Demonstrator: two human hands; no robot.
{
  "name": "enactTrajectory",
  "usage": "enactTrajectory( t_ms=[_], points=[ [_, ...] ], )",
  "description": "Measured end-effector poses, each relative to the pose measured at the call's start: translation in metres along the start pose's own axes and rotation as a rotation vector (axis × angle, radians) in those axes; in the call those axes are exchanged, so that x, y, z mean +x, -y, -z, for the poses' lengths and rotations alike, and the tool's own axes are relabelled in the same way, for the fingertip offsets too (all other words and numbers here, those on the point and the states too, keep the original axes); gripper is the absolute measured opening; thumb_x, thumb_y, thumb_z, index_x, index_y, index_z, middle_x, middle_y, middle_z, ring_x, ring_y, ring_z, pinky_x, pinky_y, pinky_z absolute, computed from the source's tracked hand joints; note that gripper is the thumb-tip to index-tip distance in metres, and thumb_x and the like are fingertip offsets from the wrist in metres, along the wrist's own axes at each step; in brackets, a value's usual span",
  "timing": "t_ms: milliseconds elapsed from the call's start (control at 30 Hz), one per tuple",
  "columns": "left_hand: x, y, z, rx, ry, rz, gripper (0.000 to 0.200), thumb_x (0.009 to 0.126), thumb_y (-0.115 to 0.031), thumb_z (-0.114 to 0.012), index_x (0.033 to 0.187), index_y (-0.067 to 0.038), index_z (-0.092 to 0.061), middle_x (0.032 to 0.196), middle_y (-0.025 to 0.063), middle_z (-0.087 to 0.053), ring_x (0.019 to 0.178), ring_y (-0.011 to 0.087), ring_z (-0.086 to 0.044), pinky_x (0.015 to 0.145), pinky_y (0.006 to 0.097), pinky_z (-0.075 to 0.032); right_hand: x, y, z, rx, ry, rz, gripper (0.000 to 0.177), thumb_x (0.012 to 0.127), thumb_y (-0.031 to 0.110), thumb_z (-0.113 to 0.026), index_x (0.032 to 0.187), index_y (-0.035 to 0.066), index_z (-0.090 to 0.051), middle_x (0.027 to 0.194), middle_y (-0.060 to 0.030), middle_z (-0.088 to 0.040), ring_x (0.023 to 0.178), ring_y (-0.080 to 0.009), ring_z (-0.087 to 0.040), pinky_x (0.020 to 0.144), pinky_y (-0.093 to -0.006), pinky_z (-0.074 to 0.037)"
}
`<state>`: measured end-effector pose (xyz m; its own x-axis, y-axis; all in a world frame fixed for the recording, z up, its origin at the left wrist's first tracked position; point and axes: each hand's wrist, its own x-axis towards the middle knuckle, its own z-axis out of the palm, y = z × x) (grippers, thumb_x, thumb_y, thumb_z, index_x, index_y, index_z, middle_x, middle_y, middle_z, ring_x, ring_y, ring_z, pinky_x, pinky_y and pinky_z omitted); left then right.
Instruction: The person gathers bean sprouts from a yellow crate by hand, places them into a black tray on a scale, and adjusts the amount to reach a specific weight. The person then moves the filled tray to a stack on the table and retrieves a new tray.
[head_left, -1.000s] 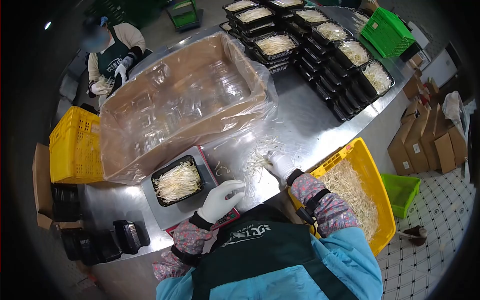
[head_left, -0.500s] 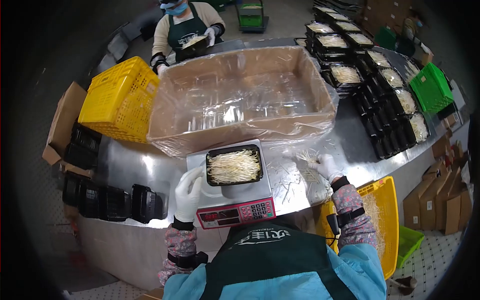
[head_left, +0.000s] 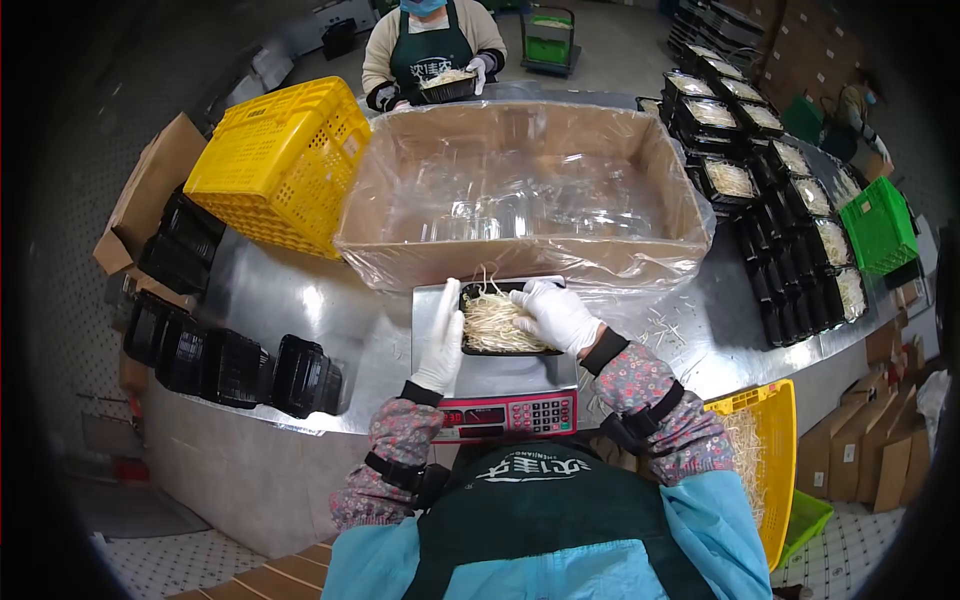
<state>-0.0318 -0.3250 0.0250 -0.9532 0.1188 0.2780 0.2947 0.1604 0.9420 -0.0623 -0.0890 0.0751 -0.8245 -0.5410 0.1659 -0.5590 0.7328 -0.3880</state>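
Note:
A black plastic tray (head_left: pixel 505 353) filled with white bean sprouts (head_left: pixel 492 322) rests on the metal plate of a red-framed digital scale (head_left: pixel 530 415). My gloved left hand (head_left: pixel 441 345) lies along the tray's left side, its fingers stretched out and holding nothing. From the right, my gloved right hand (head_left: pixel 560 316) reaches over the tray, fingers curled down into the sprouts. Its fingertips are partly hidden among the strands. A few sprouts stick up past the tray's far edge.
Beyond the scale stands a plastic-lined carton (head_left: pixel 520 250) of clear lids. Black empty trays (head_left: pixel 300 375) and a yellow crate (head_left: pixel 280 170) are at left; filled trays (head_left: pixel 728 180) are stacked at right. A yellow basket (head_left: pixel 780 440) of sprouts sits by my right arm. A co-worker (head_left: pixel 430 55) holds a tray opposite.
My right hand has moved from the loose sprouts on the table to the sprouts in the tray. My left hand now lies flatter against the tray's side. The camera view has shifted.

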Motion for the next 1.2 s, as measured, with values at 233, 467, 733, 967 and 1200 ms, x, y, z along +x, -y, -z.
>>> enactTrajectory(
  t_ms=[233,467,733,967,1200],
  points=[
    [-0.006,0.000,-0.007,0.356,0.088,-0.101,0.053,0.101,-0.010,-0.048,0.151,0.000,-0.037,0.151,0.0218,-0.043,0.141,0.0340,-0.041,0.117,0.0405,-0.031,-0.021,-0.018,0.014,0.182,-0.048,-0.038,0.052,0.089,0.031,-0.070,0.130,0.002,-0.060,0.116,-0.0171,-0.063,0.112,-0.0355,-0.058,0.097,-0.0416,-0.049],
    [0.014,0.002,-0.018,0.635,0.141,-0.183,0.057,0.097,-0.019,-0.053,0.150,-0.002,-0.040,0.152,0.0196,-0.043,0.143,0.0363,-0.038,0.117,0.0483,-0.031,-0.014,0.016,-0.047,-0.100,0.006,0.059,0.063,0.097,0.037,-0.056,0.142,-0.005,-0.046,0.142,-0.0293,-0.049,0.136,-0.0418,-0.045,0.115,-0.0461,-0.034],
    [0.004,0.003,-0.038,1.017,0.208,-0.099,0.048,0.099,-0.029,-0.049,0.140,-0.004,-0.052,0.132,0.0138,-0.063,0.123,0.0284,-0.059,0.108,0.0507,-0.038,-0.012,-0.009,-0.048,0.077,0.163,0.103,0.066,0.099,0.039,-0.057,0.148,-0.002,-0.041,0.150,-0.0249,-0.043,0.143,-0.0412,-0.037,0.118,-0.0474,-0.030],
    [-0.002,-0.017,-0.024,0.878,0.112,-0.283,0.045,0.096,-0.025,-0.057,0.135,-0.004,-0.057,0.131,0.0142,-0.064,0.121,0.0320,-0.059,0.105,0.0473,-0.040,-0.029,-0.038,0.004,0.714,0.030,0.011,0.050,0.099,0.014,-0.059,0.144,-0.002,-0.047,0.144,-0.0197,-0.051,0.137,-0.0273,-0.047,0.115,-0.0359,-0.035],
    [0.022,-0.029,0.039,0.542,-0.099,-0.185,0.041,0.097,-0.016,-0.058,0.134,0.002,-0.056,0.132,0.0228,-0.060,0.125,0.0360,-0.056,0.107,0.0404,-0.044,-0.079,-0.068,0.040,0.861,-0.247,-0.358,0.041,0.100,0.012,-0.059,0.135,-0.007,-0.054,0.130,-0.0136,-0.064,0.120,-0.0175,-0.058,0.105,-0.0310,-0.045]
  ],
)
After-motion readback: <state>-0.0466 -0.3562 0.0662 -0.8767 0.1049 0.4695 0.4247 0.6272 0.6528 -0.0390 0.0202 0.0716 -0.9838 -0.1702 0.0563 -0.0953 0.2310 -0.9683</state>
